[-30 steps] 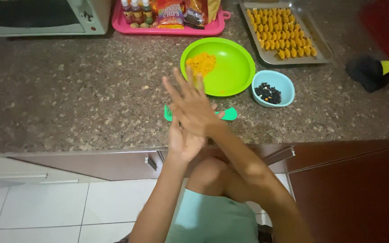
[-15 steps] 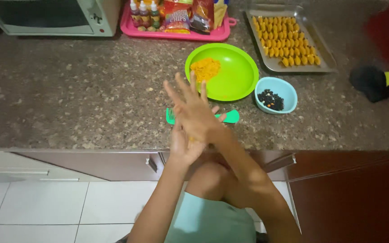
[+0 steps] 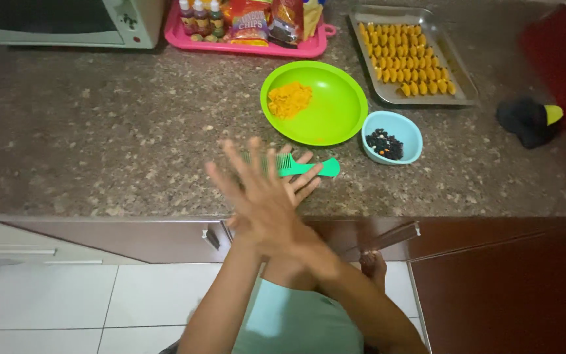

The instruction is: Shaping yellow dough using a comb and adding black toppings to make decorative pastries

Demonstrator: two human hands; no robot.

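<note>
My two hands are pressed palm to palm and crossed over the front edge of the granite counter (image 3: 99, 144). My right hand (image 3: 257, 196) lies on top, its fingers spread and pointing up-left. Under it, only the fingers of my left hand (image 3: 304, 180) show, pointing up-right. Neither hand holds anything. A green comb (image 3: 312, 168) lies on the counter just behind the fingertips, partly hidden by them. Beyond the comb stand a green plate (image 3: 339, 111) with a lump of yellow-orange dough (image 3: 289, 98) and a small blue bowl (image 3: 409, 130) of dark bits.
A metal tray (image 3: 460, 85) of small yellow pieces sits at the back right. A pink tray (image 3: 309, 47) with bottles and snack bags and a white oven (image 3: 67, 23) line the back. A black-and-yellow object (image 3: 525, 121) lies at right. Brown drawers (image 3: 152, 239) are below.
The hands stay pressed together and have slid against each other, shifting slightly toward the counter's front edge. More of the comb's handle now shows at the right.
</note>
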